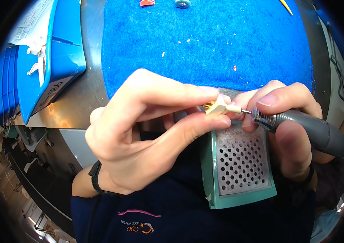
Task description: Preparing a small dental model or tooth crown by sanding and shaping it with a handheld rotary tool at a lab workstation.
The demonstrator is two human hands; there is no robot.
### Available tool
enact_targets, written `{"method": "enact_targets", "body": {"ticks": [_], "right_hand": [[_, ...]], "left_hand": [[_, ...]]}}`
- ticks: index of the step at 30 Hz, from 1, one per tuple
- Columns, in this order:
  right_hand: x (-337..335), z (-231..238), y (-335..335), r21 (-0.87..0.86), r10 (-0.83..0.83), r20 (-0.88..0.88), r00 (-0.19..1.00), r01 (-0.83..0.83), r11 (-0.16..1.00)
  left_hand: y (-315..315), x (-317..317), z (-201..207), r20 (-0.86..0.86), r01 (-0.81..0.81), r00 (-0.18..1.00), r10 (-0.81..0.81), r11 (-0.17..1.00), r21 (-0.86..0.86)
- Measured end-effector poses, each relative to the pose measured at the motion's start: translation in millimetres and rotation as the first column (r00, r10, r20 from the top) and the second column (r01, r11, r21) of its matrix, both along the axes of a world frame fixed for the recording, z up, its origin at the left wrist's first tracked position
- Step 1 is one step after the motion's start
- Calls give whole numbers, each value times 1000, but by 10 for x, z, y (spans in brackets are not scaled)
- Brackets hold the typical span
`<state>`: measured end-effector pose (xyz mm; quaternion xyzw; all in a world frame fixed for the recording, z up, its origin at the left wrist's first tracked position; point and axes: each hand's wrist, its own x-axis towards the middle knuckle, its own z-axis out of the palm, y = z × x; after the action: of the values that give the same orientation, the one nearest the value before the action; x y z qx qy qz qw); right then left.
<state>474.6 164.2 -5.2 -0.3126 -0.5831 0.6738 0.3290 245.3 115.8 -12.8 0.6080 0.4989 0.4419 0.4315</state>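
My left hand (147, 125) pinches a small cream block with gold-coloured pins (216, 106) between thumb and fingertips. A dark grey rotary handpiece (313, 131) lies in the grip of my right hand (281, 107), its body slanting down to the right. The pale cylindrical bit (233, 108) on its metal shank points left and appears to touch the block's right side. Both hands are held over the upper end of a green box with a perforated metal face (242, 162). Fingertips partly cover the block, so its full shape is hidden.
A blue towel (204, 40) covers the metal bench (93, 52) and carries pale crumbs, a red piece (147, 3), a small grey-blue disc (182, 3) and a yellow pointed stick (286, 7). Blue plastic bins (64, 48) stand at left, one holding papers.
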Motion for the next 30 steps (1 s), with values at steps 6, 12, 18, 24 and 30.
{"method": "enact_targets", "body": {"ticks": [6, 12, 18, 24, 30], "right_hand": [[4, -29, 19, 46, 29, -13, 1000, -28, 999], [24, 11, -5, -5, 27, 14, 1000, -27, 1000], [25, 18, -7, 1, 38, 35, 999, -38, 999], [12, -2, -10, -2, 33, 32, 999, -33, 999], [45, 6, 4, -8, 56, 35, 998, -56, 998]], "left_hand": [[-5, 7, -8, 8, -11, 1000, 11, 1000, 4], [15, 7, 4, -10, -9, 1000, 9, 1000, 5], [-3, 0, -15, -9, -17, 1000, 17, 1000, 25], [1, -16, -8, -1, -9, 1000, 9, 1000, 4], [16, -29, -23, -12, 30, 1000, -29, 999, 42]]}}
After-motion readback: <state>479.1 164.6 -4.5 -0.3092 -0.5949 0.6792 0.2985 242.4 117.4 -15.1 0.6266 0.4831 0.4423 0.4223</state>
